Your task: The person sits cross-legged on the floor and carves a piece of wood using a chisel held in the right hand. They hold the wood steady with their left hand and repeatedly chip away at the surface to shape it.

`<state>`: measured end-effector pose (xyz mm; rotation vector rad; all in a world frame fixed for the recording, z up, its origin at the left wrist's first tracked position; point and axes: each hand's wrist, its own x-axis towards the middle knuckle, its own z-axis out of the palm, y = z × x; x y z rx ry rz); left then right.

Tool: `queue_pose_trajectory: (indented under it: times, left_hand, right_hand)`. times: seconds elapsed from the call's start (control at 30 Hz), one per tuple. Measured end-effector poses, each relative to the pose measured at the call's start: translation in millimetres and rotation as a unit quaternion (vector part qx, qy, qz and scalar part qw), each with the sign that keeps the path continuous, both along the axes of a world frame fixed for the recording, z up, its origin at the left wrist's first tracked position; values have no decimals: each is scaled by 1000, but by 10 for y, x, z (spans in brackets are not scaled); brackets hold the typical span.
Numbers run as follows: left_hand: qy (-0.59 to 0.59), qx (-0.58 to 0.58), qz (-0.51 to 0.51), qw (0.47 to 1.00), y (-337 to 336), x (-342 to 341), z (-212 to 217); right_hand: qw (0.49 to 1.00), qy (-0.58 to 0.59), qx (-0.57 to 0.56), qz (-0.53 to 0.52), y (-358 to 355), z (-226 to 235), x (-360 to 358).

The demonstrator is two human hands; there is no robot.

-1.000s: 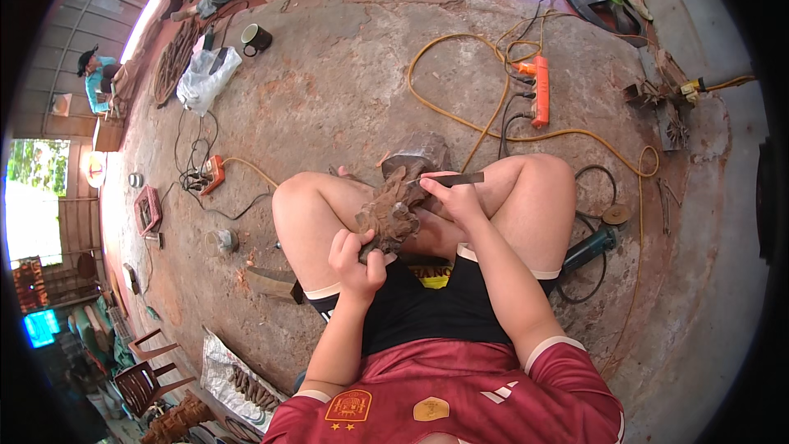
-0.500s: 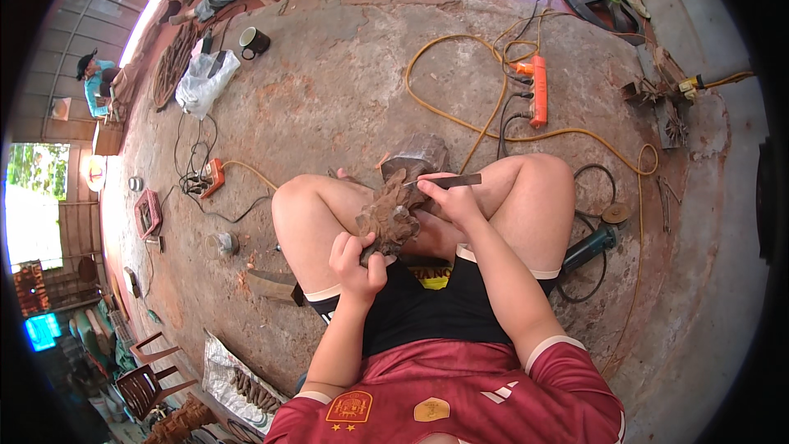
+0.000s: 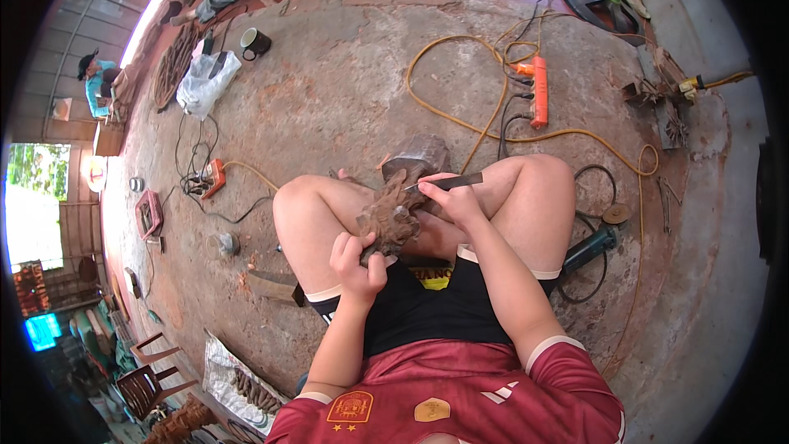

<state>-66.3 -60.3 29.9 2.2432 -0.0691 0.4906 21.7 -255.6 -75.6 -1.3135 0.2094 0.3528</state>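
Observation:
Between my bent legs rests a carved brown wooden piece (image 3: 388,218) with a rough, knobbly surface. The fingers of my left hand (image 3: 359,267) are closed round its near end. A slim carving tool (image 3: 460,182) is pinched in my right hand (image 3: 448,197); its dark flat shank sticks out to the right. The tool's pale, thin tip meets the upper part of the carving, though the exact contact is too small to make out. Just beyond the carving, a dark wooden block (image 3: 419,154) sits on the floor by my feet.
An orange power strip (image 3: 539,92) with a looping yellow cord lies ahead right; another orange socket box (image 3: 214,178) is at left. A green power tool (image 3: 590,248) lies by my right thigh. A mug (image 3: 254,43) and plastic bag (image 3: 207,82) are far left. Other people sit beyond.
Hardly anything differs. The carving tool and my right hand have shifted very slightly to the right; my left hand keeps its hold on the carving.

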Motion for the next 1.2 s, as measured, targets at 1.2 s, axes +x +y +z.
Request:
queue_pose_trajectory:
  times: [1.2]
  left_hand:
    - [3,2,-2,1000,8,9,-17]
  right_hand:
    - [984,-130,-114,-42,41,44,-31]
